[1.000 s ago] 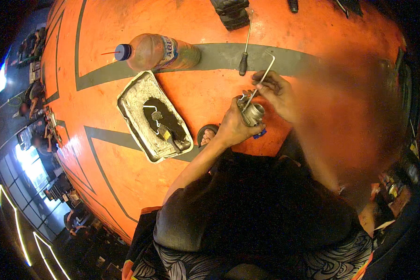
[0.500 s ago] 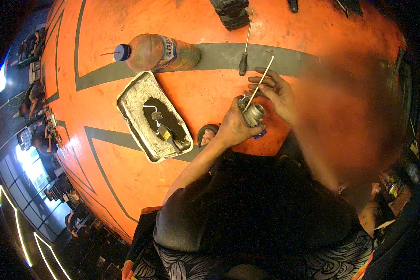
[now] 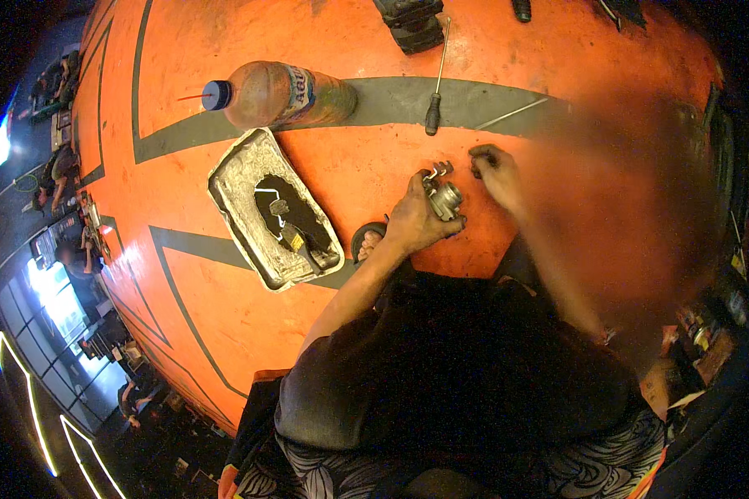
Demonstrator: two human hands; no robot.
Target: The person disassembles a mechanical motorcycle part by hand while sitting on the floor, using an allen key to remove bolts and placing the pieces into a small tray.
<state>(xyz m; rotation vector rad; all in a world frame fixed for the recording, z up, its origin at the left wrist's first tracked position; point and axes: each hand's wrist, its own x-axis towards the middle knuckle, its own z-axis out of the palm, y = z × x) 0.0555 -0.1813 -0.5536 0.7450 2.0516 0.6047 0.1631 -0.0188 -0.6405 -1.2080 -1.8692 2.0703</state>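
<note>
My left hand (image 3: 416, 223) is wrapped round a small silver carburetor (image 3: 446, 200). The carburetor has a round bore and a bracket at its upper edge. To the right of it and apart from it, my right hand (image 3: 499, 178) has its fingers curled in. Whatever the right fingertips may hold is hidden or too small to make out. Beyond that hand, a thin metal rod (image 3: 513, 114) lies on the floor's grey stripe. A screwdriver with a black handle (image 3: 433, 113) lies to the left of the rod.
A silver tray (image 3: 243, 158) at left holds dark liquid and a brush (image 3: 295, 239). Behind it lies a clear plastic bottle (image 3: 262, 96) with a blue cap and a red tube. A black object (image 3: 412, 25) is at the far edge. My foot (image 3: 369, 241) shows by the tray.
The metal rod has left the carburetor and now lies on the floor beyond my right hand. That hand's fingers have curled in. The blue thing below the carburetor is out of sight.
</note>
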